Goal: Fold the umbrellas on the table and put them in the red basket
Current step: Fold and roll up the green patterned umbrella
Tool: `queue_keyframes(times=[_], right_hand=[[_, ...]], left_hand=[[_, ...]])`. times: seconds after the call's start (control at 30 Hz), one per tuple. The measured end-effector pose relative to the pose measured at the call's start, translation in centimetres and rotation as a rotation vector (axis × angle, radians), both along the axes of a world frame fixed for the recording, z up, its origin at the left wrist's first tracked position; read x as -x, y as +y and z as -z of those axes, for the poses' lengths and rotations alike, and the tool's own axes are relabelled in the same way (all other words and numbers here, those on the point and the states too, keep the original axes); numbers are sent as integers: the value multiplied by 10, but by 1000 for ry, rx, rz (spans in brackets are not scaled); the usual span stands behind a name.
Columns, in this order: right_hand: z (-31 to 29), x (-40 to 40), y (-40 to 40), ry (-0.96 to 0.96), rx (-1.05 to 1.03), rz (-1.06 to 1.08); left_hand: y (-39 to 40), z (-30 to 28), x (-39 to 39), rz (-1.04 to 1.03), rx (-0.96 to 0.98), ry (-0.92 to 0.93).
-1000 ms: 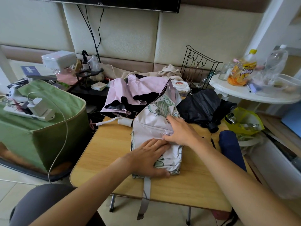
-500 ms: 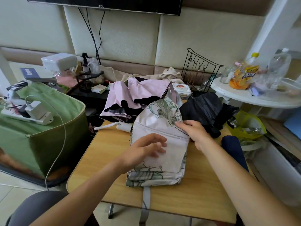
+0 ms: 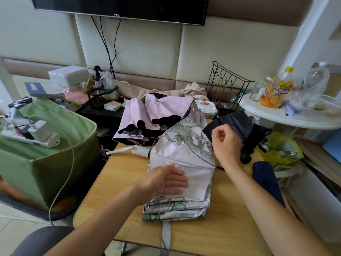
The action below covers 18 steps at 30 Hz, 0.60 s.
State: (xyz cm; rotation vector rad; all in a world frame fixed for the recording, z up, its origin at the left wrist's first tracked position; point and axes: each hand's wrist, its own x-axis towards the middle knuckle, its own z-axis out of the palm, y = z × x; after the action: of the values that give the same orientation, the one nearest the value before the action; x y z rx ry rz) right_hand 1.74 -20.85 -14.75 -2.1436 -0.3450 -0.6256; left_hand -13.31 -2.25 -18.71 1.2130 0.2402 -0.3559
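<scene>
White floral umbrella (image 3: 186,163) under flat left hand (image 3: 162,182)

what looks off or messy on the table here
The pink umbrella sprawls unfolded over the table's far edge, black lining showing. The floral umbrella's grey strap dangles off the near edge.
</scene>
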Motion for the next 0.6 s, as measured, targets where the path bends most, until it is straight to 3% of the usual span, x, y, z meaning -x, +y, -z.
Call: queue_keyframes(times=[0.1,0.17,0.23,0.4,0.5,0.6], right_hand=[[4,-5,7,537,97,-92],[10,-10,10,747,17,-108],[17,-16,11,833,-63,-117],[10,-13,20,697,-329,-223],[-11,-4,17,461,-395,-235],[-19,7,11,420,-395,-366]], left_hand=[[0,1,1,2,-31,-21],[-1,1,2,-1,-46,-38],[-2,1,4,-17,-66,-51],[-3,2,5,-22,-107,-58],[-4,0,6,-20,-121,-64],[-4,0,7,-20,-126,-72]])
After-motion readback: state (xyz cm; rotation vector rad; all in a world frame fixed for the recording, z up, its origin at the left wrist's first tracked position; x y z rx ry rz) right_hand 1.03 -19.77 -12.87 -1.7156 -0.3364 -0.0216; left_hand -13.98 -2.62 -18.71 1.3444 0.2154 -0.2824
